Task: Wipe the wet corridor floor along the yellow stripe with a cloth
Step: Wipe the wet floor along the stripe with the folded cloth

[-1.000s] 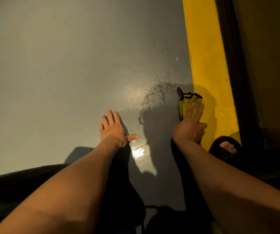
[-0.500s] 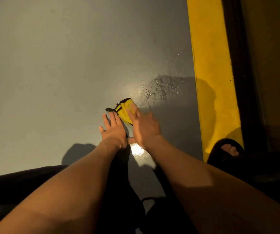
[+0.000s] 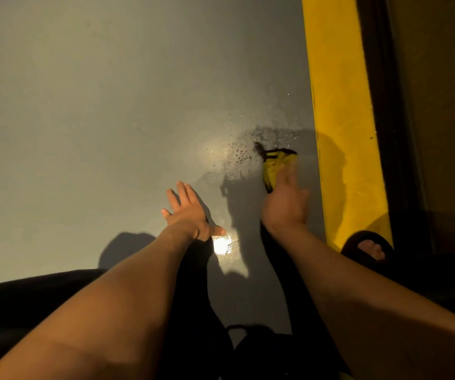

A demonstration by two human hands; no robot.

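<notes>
The person's right hand (image 3: 285,207) presses down on a small crumpled yellow cloth with dark edging (image 3: 275,164), the fingers laid over its near part; they are blurred, so whether they curl round the fabric or lie flat on it I cannot tell. The cloth sits on the smooth grey corridor floor (image 3: 111,105), just ahead of that hand and just to the left of the broad yellow painted stripe (image 3: 336,105), close to it but not on it. A dark loop of the cloth's trim sticks out at its far left corner. To the left of the cloth and ahead of the gap between the two hands lies a patch of water droplets (image 3: 237,154), glinting under a lamp's reflection, with a smeared wet area beyond the cloth. The left hand (image 3: 188,212) is released, fingers straight and spread, palm flat on the floor, thumb pointing toward the right hand; it holds nothing. A second bright reflection shines on the floor just behind its thumb. Right of the right forearm, a foot in a black open-toed sandal (image 3: 366,246) rests at the near end of the stripe. Beyond the stripe runs a dark band
</notes>
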